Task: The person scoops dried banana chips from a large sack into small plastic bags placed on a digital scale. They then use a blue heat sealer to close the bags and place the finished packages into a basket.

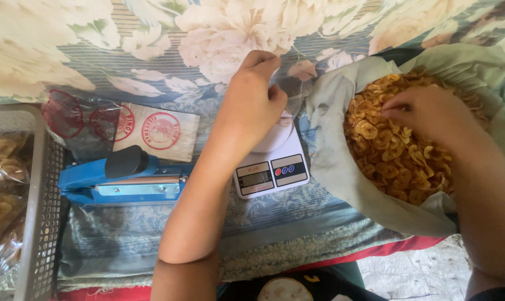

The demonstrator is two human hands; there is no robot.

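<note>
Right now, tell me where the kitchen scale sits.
In the head view, the white kitchen scale sits centre, under the left hand, between the blue heat sealer and the chip sack.

Floral cloth (pixel 152 61) under everything: woven, matt, soft-looking. Clear bag (pixel 295 89) pinched by left hand (pixel 251 100): thin plastic film, glossy, see-through. Scale (pixel 272 167): smooth white plastic, slight sheen; dark glassy display. Chips (pixel 397 150) under right hand (pixel 425 111): golden, dry, rough-edged, faintly oily shine. Liner (pixel 333 161) around them: pale green, crumpled, matt; cloth or plastic, cannot tell. Heat sealer (pixel 124 178): blue painted body, black plastic knob, bare metal strip. Basket (pixel 40 212): grey perforated plastic, matt. Stack of printed bags (pixel 158 131): glossy film.
</note>
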